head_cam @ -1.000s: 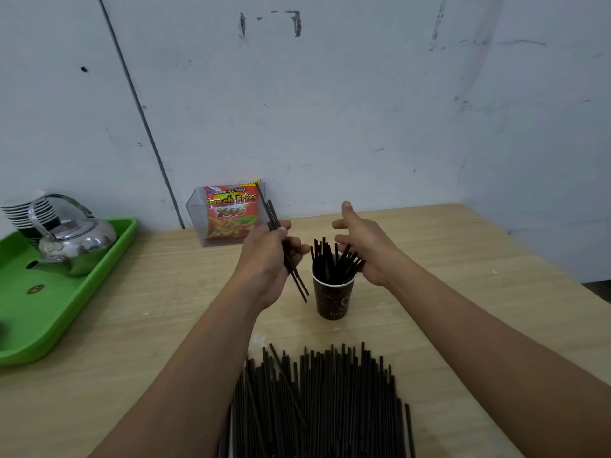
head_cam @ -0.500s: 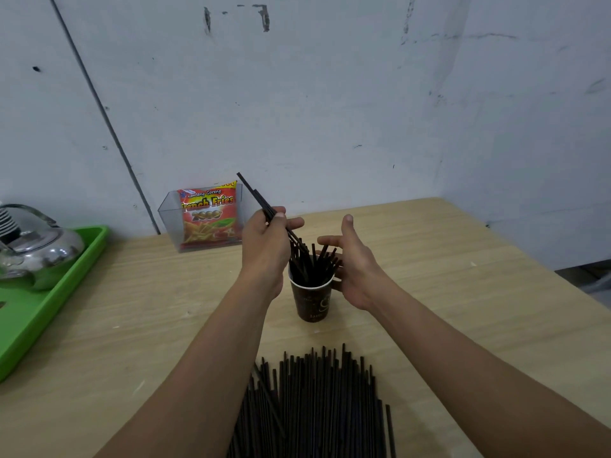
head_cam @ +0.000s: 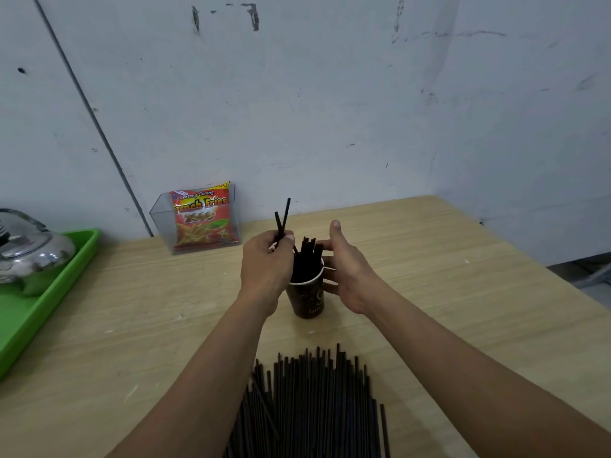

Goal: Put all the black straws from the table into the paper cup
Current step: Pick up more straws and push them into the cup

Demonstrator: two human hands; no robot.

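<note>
A dark brown paper cup (head_cam: 308, 298) stands mid-table with several black straws (head_cam: 307, 256) upright in it. My left hand (head_cam: 266, 267) sits just left of the cup's rim, pinching two black straws (head_cam: 282, 218) that cross above my fingers, lower ends over the cup mouth. My right hand (head_cam: 347, 272) is on the cup's right side, fingers curved against the cup and the standing straws, thumb up. A big pile of black straws (head_cam: 314, 408) lies on the table near me.
A clear plastic holder with a red French Fries snack packet (head_cam: 201, 219) stands by the wall behind the cup. A green tray (head_cam: 49, 299) at the left carries a metal teapot (head_cam: 29, 252). The table's right edge (head_cam: 562, 282) drops off.
My left hand has swung its two straws from slanting to nearly upright and brought them over the cup. My right hand has closed in against the cup's right side.
</note>
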